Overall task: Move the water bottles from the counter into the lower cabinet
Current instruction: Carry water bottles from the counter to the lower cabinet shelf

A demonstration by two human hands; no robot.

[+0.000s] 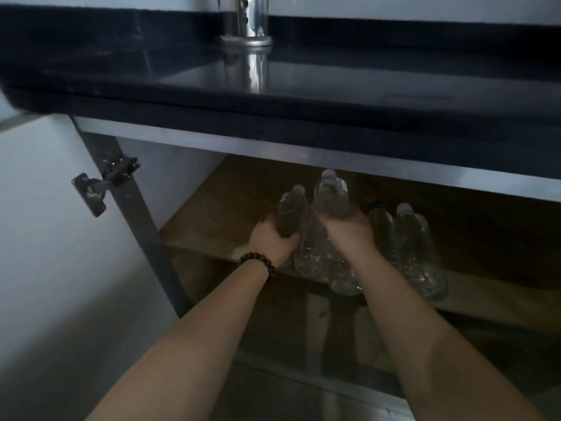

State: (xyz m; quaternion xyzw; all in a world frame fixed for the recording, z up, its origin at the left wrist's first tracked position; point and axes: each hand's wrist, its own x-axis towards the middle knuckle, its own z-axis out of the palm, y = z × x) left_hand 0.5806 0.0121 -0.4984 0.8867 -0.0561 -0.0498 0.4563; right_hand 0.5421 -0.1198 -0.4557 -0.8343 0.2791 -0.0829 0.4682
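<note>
Both my arms reach into the open lower cabinet. My left hand (271, 240), with a bead bracelet on its wrist, grips a clear water bottle (293, 212) just above the wooden shelf (200, 229). My right hand (346, 230) grips another clear water bottle (329, 196) by its upper body, cap pointing to the back. Under and between my hands lie more clear bottles (321, 262). Two further bottles (416, 247) lie on the shelf to the right of my right hand, caps toward the back.
The dark counter (303, 83) overhangs the cabinet, with a chrome tap base (246, 38) on it. The white cabinet door (45, 223) stands open at the left on a metal hinge (103, 183). A lower, darker compartment lies beneath the shelf.
</note>
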